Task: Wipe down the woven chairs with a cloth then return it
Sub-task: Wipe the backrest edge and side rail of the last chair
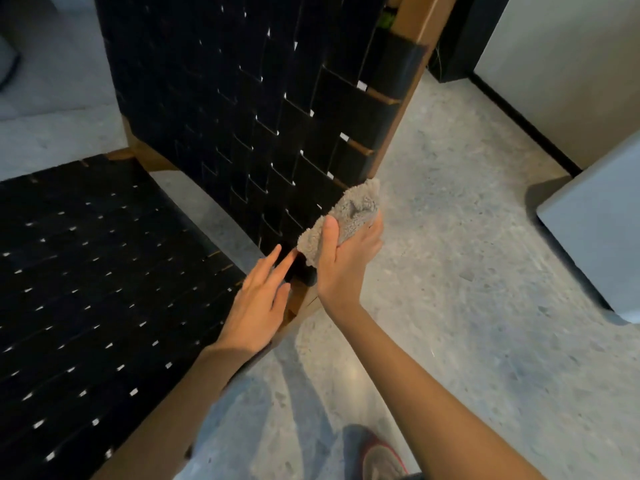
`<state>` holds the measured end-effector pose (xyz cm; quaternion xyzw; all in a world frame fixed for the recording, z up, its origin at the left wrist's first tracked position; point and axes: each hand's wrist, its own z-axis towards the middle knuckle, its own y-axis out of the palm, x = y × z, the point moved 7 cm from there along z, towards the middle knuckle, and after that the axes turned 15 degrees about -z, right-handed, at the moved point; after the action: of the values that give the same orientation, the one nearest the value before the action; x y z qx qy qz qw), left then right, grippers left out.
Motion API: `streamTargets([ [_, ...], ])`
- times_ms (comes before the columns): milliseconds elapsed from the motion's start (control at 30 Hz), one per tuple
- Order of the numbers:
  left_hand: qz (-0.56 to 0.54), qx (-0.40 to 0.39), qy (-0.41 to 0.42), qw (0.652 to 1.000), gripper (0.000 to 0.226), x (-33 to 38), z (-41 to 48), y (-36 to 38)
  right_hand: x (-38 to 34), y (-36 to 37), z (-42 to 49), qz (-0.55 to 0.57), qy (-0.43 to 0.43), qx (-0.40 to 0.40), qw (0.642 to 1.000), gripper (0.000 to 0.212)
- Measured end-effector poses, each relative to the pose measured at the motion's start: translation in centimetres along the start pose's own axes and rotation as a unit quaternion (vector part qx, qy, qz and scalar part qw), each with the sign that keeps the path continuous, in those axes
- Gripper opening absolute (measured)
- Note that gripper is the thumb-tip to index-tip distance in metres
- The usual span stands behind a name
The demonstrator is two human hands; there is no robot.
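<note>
The right hand [346, 261] gripped a shaggy grey cloth [349, 216], thumb laid across its near face and the other fingers curled round its right side. It held the cloth against the lower right corner of the backrest [277, 150] of a chair [207, 98] made of broad black woven straps on a brown wooden frame [412, 22]. The cloth lay just beside the frame's right upright, with one bunched end poking up past the fingers and the other hanging down toward the seat. The left hand [259, 299] held nothing. Its fingers were straight and slightly spread, and it lay at the right edge of the black woven seat [86, 289], where the seat met the backrest. Its fingertips [277, 251] reached the dark straps just left of the cloth and seemed to touch them, though the blur left that uncertain. Both bare forearms came in from the near edge. The chair stood on a pale speckled stone floor [467, 323]. To the right, well apart from it, were a pale grey block [595, 237] and, farther off, a light wall [571, 64] with a black skirting. A blurred grey shoe with red trim [384, 459] showed at the near edge.
</note>
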<state>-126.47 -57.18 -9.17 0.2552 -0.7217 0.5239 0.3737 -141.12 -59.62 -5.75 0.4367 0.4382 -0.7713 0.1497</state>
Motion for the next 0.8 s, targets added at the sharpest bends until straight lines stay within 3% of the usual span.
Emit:
streamTargets([
  [200,0.081,-0.068,-0.065,0.992,0.056,-8.2,-1.0,3.6,6.1,5.0,-4.4,0.028,0.017,-0.044,0.999,0.071],
  [267,0.121,-0.061,-0.037,0.990,0.053,-9.5,-1.3,4.1,7.5,6.3,-5.3,0.031,0.018,-0.060,0.998,0.069],
  [333,0.095,-0.034,0.010,0.995,0.056,-9.7,-1.3,4.0,7.9,6.8,-5.7,0.038,0.017,-0.057,0.998,0.069],
  [567,0.052,0.011,0.085,0.995,0.066,-10.2,-0.9,3.6,8.2,7.0,-7.2,0.075,0.005,0.039,0.996,0.075],
  [700,0.038,0.018,0.096,0.994,0.061,-10.1,-1.4,3.4,9.5,8.3,-8.4,0.090,-0.003,-0.022,0.996,0.072],
  [800,0.053,0.039,0.085,0.994,0.050,-9.8,-2.1,3.3,12.3,9.9,-10.4,0.100,0.061,-0.114,0.987,0.071],
])
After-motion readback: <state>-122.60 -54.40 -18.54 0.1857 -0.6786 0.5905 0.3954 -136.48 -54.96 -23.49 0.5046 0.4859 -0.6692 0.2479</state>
